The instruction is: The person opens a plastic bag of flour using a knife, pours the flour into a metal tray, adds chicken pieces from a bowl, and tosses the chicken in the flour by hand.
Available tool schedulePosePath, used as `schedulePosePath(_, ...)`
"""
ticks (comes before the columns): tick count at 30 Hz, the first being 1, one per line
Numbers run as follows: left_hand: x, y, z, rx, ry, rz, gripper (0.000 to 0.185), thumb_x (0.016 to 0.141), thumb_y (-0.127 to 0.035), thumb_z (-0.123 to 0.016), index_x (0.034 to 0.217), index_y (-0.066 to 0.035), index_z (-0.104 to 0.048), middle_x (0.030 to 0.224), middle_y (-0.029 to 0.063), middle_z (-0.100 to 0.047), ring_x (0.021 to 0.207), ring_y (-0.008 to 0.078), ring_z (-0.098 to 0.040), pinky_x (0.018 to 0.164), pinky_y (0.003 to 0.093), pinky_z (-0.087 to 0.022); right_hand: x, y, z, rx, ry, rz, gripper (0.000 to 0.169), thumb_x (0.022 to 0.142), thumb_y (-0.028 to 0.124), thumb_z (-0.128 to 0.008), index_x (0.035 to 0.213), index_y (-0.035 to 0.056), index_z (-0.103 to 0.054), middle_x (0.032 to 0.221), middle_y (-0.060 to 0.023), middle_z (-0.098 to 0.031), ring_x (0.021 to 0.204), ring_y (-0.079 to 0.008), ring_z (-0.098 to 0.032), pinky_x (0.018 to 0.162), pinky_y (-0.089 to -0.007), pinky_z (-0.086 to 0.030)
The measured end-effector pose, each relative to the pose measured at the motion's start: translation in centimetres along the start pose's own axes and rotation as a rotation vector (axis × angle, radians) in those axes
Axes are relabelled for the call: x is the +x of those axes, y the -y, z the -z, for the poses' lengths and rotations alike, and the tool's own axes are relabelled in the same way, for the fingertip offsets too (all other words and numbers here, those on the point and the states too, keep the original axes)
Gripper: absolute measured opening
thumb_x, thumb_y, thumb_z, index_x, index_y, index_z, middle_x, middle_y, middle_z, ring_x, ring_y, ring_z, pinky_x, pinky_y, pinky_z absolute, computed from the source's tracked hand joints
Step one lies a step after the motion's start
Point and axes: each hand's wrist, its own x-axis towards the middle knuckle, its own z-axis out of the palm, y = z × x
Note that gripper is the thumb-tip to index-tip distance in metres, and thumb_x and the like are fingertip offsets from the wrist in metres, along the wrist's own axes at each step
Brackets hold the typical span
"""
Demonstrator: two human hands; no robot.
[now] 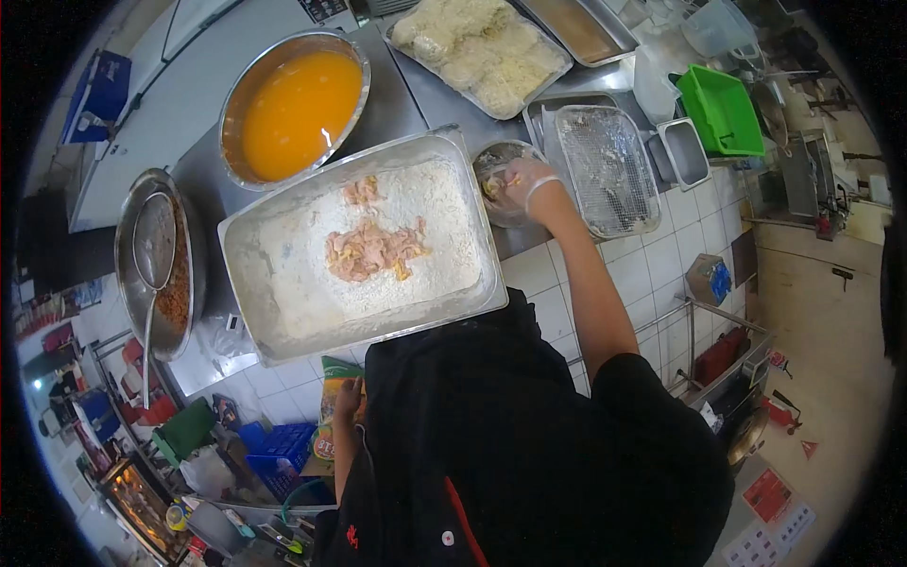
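My right hand (526,186), in a clear plastic glove, reaches into a round bowl (504,218) and closes around small pieces of raw meat. Beside the bowl, a large rectangular metal pan (248,312) holds white flour (446,244). On the flour lie a heap of raw meat strips (368,251) and a smaller clump (362,190). My bare left hand (347,398) hangs below the table edge by a printed bag (341,371); whether it grips the bag is unclear.
A steel bowl of orange liquid (305,113) stands behind the pan. At left, a strainer (154,241) rests in a bowl of brown crumbs (176,301). A tray of pale, shredded-looking food (489,57), a wire-mesh basket (609,170) and a green bin (723,110) are at right.
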Motion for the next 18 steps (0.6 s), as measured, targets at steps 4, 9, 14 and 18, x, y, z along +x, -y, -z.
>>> schedulePosePath(4,1.9,2.2,-0.3,-0.120,0.029,0.024,0.052,0.098,-0.041,-0.055,0.103,0.011,-0.060,0.094,0.0218,-0.068,0.074,0.0258,-0.067,0.064,0.0370,-0.052,-0.1,-4.4,-1.5,0.284,-0.206,0.080,0.015,0.082,0.017,-0.069,0.095,0.0088,-0.065,0.088,-0.0110,-0.068,0.077,-0.0241,-0.065,0.070,-0.0342,-0.052)
schedulePosePath(9,2.4,0.0,0.3,-0.098,0.005,-0.009,0.052,0.098,-0.040,-0.056,0.106,0.012,-0.059,0.094,0.0220,-0.067,0.074,0.0259,-0.067,0.065,0.0365,-0.053,-2.2,-0.4,-1.7,0.825,-0.125,0.128,0.019,0.088,0.010,-0.068,0.106,0.0098,-0.063,0.090,-0.0041,-0.066,0.082,-0.0127,-0.062,0.067,-0.0286,-0.051)
schedulePosePath(14,2.7,2.3,0.2,-0.021,0.028,-0.002,0.051,0.098,-0.038,-0.057,0.108,0.012,-0.058,0.096,0.0214,-0.067,0.077,0.0256,-0.067,0.065,0.0355,-0.054,-5.2,8.3,-2.7,0.865,0.002,0.334,0.024,0.091,0.009,-0.064,0.114,0.0082,-0.063,0.100,-0.0061,-0.066,0.086,-0.0182,-0.064,0.076,-0.0319,-0.053)
schedulePosePath(18,2.7,2.2,-0.2,-0.161,-0.003,0.055,0.050,0.098,-0.037,-0.056,0.108,0.012,-0.059,0.100,0.0229,-0.066,0.079,0.0271,-0.067,0.065,0.0345,-0.055,-3.9,5.3,-1.0,0.424,-0.170,0.221,0.025,0.092,0.012,-0.059,0.115,0.0066,-0.064,0.110,-0.0137,-0.068,0.096,-0.0269,-0.067,0.082,-0.0396,-0.053)
